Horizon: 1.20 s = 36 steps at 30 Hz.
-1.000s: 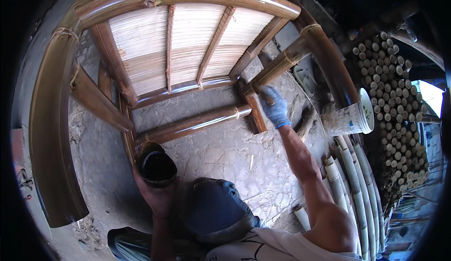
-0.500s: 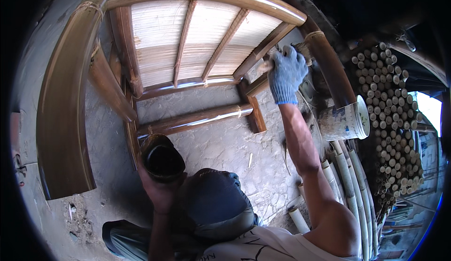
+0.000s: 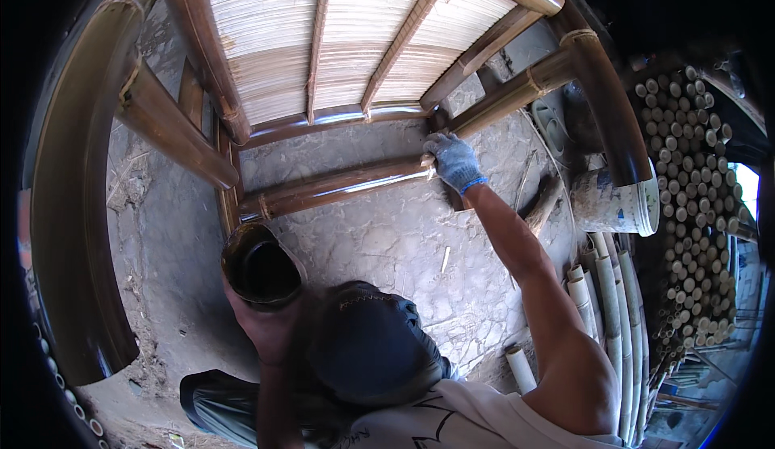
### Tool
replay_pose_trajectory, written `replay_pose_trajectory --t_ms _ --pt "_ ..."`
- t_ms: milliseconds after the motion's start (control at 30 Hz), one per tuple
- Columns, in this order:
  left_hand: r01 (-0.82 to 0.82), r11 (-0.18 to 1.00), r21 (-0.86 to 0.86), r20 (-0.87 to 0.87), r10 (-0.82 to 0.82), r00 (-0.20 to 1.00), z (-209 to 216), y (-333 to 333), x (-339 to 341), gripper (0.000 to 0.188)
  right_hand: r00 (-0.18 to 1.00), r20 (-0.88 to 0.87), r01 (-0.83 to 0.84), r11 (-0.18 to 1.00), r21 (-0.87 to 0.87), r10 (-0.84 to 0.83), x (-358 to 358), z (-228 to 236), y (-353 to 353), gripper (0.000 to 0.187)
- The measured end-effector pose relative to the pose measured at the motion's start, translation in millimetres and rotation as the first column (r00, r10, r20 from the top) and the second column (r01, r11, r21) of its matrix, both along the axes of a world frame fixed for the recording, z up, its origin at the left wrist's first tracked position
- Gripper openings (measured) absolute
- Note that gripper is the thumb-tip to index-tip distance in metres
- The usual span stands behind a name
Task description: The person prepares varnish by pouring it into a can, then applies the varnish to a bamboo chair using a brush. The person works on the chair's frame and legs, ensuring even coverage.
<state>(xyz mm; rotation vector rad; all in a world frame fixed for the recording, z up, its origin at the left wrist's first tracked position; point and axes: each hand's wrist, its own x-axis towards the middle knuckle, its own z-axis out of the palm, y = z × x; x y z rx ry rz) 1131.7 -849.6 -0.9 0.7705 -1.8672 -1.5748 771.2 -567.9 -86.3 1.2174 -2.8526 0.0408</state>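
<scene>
My left hand (image 3: pixel 270 324) grips a dark round container (image 3: pixel 235 257) with a stained rim, its mouth facing up and its inside black. My right hand (image 3: pixel 454 161), in a grey-blue knitted glove, is closed at the right end of the low bamboo rail (image 3: pixel 339 190). A small tan piece shows by its fingertips; what the fingers hold is mostly hidden. Rail and hand belong beside a brown, glossy bamboo seat frame (image 3: pixel 182 138) with a pale slatted panel (image 3: pixel 359 45) in it. A wide curved bamboo arm (image 3: pixel 77 231) of the frame rises at the left.
A stained white bucket (image 3: pixel 613 203) lies on its side at the right. Beyond it are stacked bamboo poles (image 3: pixel 694 190), cut ends showing. Several pale poles (image 3: pixel 613 320) lie nearer me. A short bamboo piece (image 3: pixel 521 368) is on the rough floor (image 3: pixel 387 263).
My right hand has moved from the frame's right side down and left to the low rail's end. My left hand still holds the container. The whole view has shifted slightly.
</scene>
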Motion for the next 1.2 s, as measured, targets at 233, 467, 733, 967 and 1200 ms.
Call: replay_pose_trajectory --t_ms 233,467,733,967,1200 --pt "-0.024 0.990 -0.137 0.085 0.036 0.996 -1 5 -6 0.086 0.833 0.552 0.376 0.757 -0.534 -0.024 -1 7 115 0.012" --pt "0.053 0.985 -0.163 0.146 -0.029 0.989 6 -1 -15 0.088 0.502 0.862 0.594 0.752 -0.287 -0.067 79 49 183 0.011" --pt "0.080 0.994 -0.069 0.147 -0.069 0.987 9 -7 -2 0.106 0.916 0.398 0.147 0.875 -0.462 0.056 98 62 114 0.014" --pt "0.101 0.948 -0.303 0.144 -0.060 0.988 -19 -31 12 0.108 0.834 -0.336 -0.031 0.570 -0.821 -0.438 56 182 11 0.027" --pt "0.128 0.991 0.043 -0.091 -0.124 0.988 0 -35 15 0.102 0.634 -0.486 -0.178 0.498 -0.849 -0.602 107 210 22 0.027"
